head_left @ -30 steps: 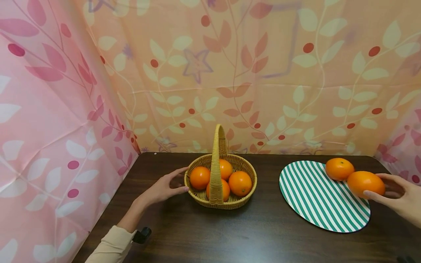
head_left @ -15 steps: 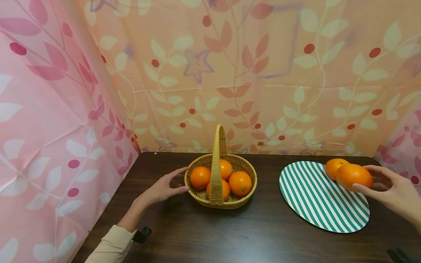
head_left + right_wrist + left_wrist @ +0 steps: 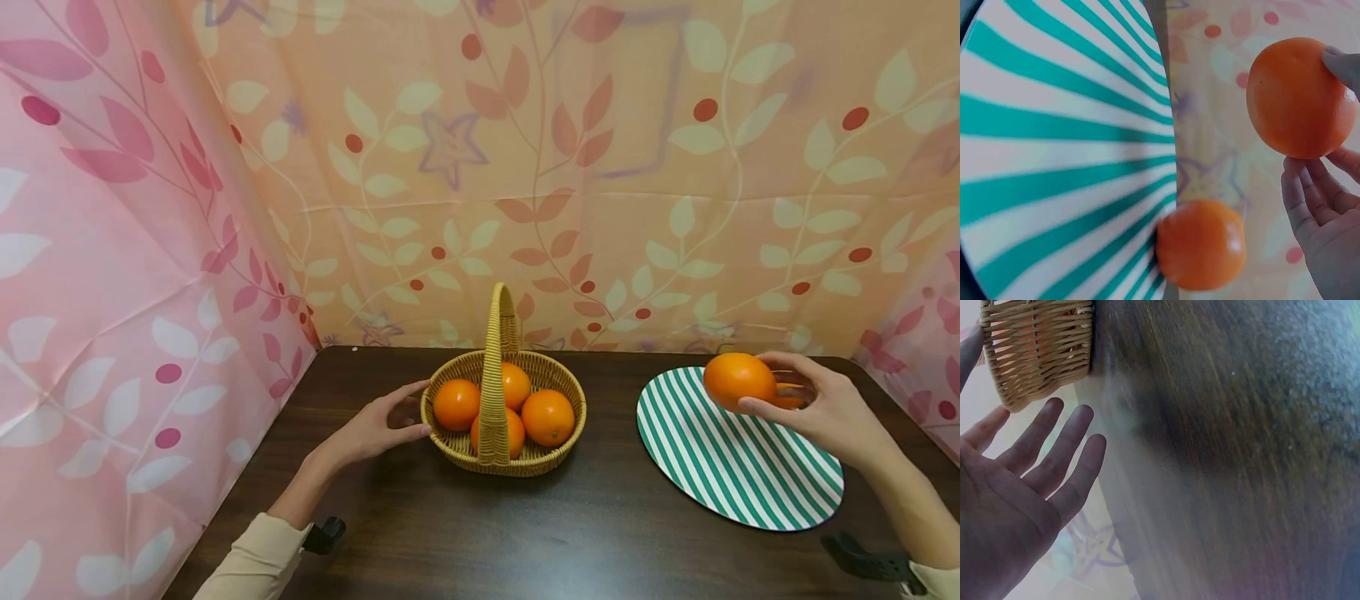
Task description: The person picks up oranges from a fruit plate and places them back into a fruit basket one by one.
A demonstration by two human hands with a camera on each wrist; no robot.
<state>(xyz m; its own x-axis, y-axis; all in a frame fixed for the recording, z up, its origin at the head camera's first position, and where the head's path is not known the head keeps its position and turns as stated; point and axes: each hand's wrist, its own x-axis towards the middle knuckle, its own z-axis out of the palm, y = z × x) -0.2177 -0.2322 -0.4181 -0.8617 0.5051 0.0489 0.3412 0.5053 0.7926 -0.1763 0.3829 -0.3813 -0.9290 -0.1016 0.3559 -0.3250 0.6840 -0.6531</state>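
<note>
My right hand (image 3: 832, 412) holds an orange (image 3: 738, 382) between thumb and fingers, raised above the green-and-white striped oval mat (image 3: 720, 450). In the right wrist view another orange (image 3: 1202, 245) sits at the mat's edge; in the head view it is mostly hidden behind the right hand. A yellow wicker basket (image 3: 450, 450) with a tall arched handle stands mid-table, bearing several oranges (image 3: 547, 417). At its left side my left hand (image 3: 378, 429) touches the rim with thumb and index fingertips. The left wrist view shows that hand's other fingers (image 3: 1072, 450) extended, apart from the basket.
The dark wooden table (image 3: 480, 542) runs up to a floral fabric backdrop (image 3: 600, 208) at the back. A pink floral cloth (image 3: 112, 292) hangs along the left. Bare tabletop lies between basket and mat.
My right hand has lifted its orange off the mat's right side and carried it left and upward, passing in front of the other orange. The left hand and basket stay put.
</note>
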